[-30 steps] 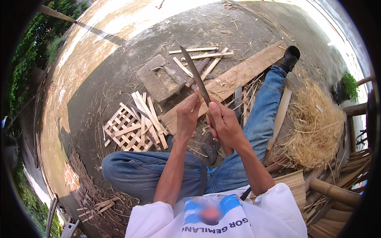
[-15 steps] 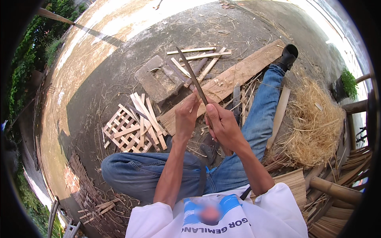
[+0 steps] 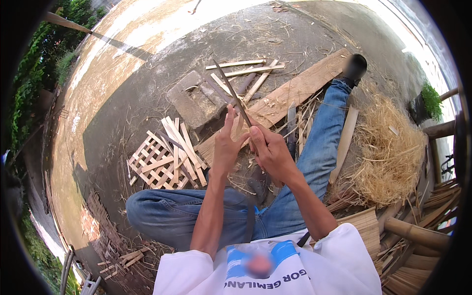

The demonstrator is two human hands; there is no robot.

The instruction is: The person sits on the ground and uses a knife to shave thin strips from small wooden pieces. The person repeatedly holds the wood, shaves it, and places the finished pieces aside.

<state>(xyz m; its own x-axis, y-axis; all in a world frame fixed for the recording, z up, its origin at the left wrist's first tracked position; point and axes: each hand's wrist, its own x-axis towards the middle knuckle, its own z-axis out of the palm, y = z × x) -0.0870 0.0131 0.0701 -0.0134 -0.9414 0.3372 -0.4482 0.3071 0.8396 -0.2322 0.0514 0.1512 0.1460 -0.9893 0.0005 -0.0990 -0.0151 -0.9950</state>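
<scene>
A long, thin, dark brown strip (image 3: 230,87) slants up and away to the left, tapering toward its far end. I cannot tell whether it is bamboo or a blade. My right hand (image 3: 272,155) is closed round its near part, the thumb lying along it. Just left of the strip is my left hand (image 3: 227,142), fingers stretched upward and thumb reaching across to the right hand. Whether the left fingers touch the strip is hard to tell. Beneath both hands lies a wide wooden plank (image 3: 300,91) on the ground.
A stone block (image 3: 189,101) sits beyond my hands, with several pale strips (image 3: 258,86) beside it. A woven lattice (image 3: 155,160) with loose strips lies left. My bent left leg (image 3: 172,209) and stretched right leg (image 3: 322,142) flank the plank. Shavings (image 3: 388,152) are heaped right, near bamboo poles (image 3: 415,233).
My left hand has loosened from the strip, its fingers now straightened and apart. The strip's far end has dropped slightly toward me and left, while my right hand keeps its hold.
</scene>
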